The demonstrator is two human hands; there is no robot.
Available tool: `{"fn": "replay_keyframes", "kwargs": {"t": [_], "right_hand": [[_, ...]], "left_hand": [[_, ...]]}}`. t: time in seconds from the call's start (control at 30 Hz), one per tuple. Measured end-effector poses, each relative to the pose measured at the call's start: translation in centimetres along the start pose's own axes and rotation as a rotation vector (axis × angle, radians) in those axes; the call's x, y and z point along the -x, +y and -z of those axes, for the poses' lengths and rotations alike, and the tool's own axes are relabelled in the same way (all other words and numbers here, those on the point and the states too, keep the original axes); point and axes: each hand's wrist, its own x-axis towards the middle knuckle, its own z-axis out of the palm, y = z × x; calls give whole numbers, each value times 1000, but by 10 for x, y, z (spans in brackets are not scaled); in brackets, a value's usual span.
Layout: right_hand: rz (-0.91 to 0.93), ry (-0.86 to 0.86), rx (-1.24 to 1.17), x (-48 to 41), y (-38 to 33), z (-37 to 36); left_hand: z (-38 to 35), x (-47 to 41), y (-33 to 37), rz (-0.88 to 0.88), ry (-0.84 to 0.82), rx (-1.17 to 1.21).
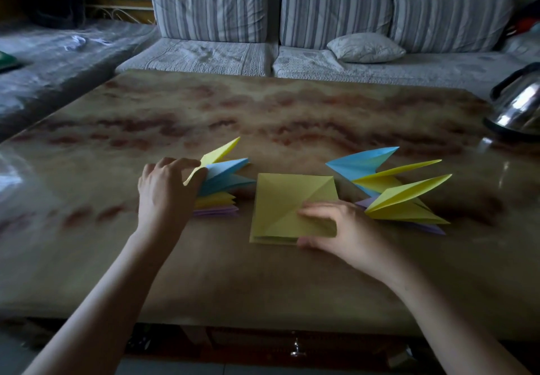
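Observation:
A folded yellow-green paper square (286, 199) lies flat in the middle of the marbled table (263, 111). My right hand (336, 228) grips its lower right corner, fingers on top and thumb at the front edge. Left of it stands a stack of folded papers (225, 187) in blue, yellow and purple. My left hand (166, 187) pinches a yellow folded sheet (217, 154) at the top of that stack, lifting it. To the right lies a pile of finished pointed folded pieces (391, 187) in blue, yellow and purple.
A steel kettle (517, 105) with a black handle stands at the table's right edge. Behind the table runs a striped sofa (210, 9) with a small pillow (365, 47). A drawer knob (296, 348) shows below the table's front edge.

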Motion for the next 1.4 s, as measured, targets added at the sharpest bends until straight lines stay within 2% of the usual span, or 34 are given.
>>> {"fn": "replay_keyframes", "kwargs": {"t": [0.13,0.2,0.3,0.37,0.43,0.5,0.6,0.63,0.7,0.8,0.93,1.1,1.27,1.33,1.4], "right_hand": [[-10,25,-70,0,2,2],[21,103,-73,0,2,1],[33,378,-39,0,-1,6],[27,570,-63,-1,-3,14],[17,701,-142,-1,-4,22],[10,753,-243,0,-4,28],[25,769,-327,3,-7,31],[44,758,-346,4,-9,31],[65,695,-426,6,-13,30],[69,570,-636,7,-18,31],[15,460,-825,8,-22,29],[-78,391,-776,8,-19,22],[-75,421,-661,6,-23,23],[-122,437,-698,4,-22,22],[-187,410,-834,1,-21,21]], "left_hand": [[5,0,12,-179,109,86],[9,0,22,-244,131,173],[13,7,37,-320,144,294],[14,16,48,-278,83,432],[11,26,58,-134,-42,579],[7,33,68,77,-265,777],[1,40,79,358,-692,1015],[-1,43,81,411,-793,1048],[-7,47,82,445,-880,1116],[-10,48,85,454,-872,1255],[-8,48,88,415,-776,1379],[-7,48,89,375,-648,1399],[-3,49,89,380,-583,1364],[-1,50,90,380,-561,1349],[-1,51,91,375,-554,1336]]}}
